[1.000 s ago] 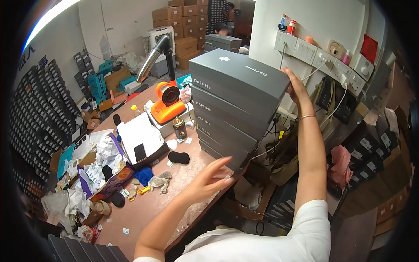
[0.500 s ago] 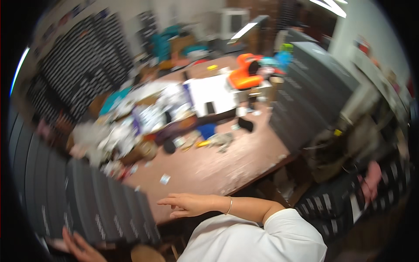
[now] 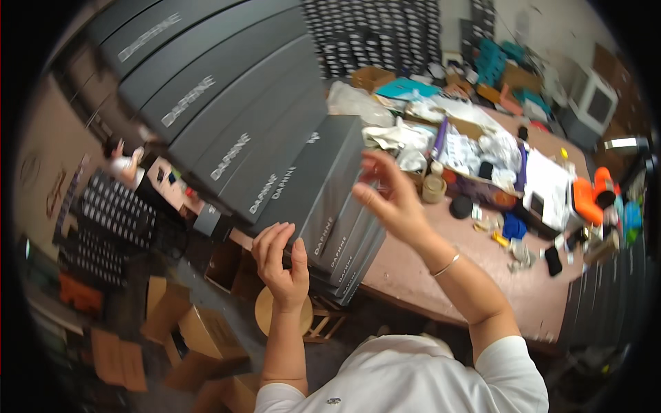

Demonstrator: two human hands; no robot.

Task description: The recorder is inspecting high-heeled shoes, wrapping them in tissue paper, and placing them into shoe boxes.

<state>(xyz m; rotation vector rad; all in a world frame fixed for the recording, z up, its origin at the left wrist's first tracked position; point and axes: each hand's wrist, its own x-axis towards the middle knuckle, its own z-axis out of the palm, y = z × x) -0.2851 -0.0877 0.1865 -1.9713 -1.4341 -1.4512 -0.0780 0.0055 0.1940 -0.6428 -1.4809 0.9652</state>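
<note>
Dark grey shoeboxes stand in two stacks side by side, a tall stack (image 3: 234,103) on the left and a lower one beside it. My left hand (image 3: 281,268) is at the near left corner of the lower stack's top box (image 3: 310,186), fingers slightly curled and thumb apart. Whether its fingertips touch the cardboard I cannot tell. At the right side of that box is my right hand (image 3: 396,199), a bracelet on its wrist. Its fingers are spread and a little blurred, with nothing in them.
A pinkish worktable (image 3: 427,275) carries a glass jar (image 3: 434,186), white paper, cloths and an orange tape dispenser (image 3: 592,196). More grey boxes (image 3: 606,296) are stacked at its right end. Below left are a round stool (image 3: 279,310) and open cartons (image 3: 206,330). Another person (image 3: 127,165) is far left.
The view has swung left, bringing the box stacks to the middle. Both hands have come to the lower stack; my right hand was over the table's front edge before.
</note>
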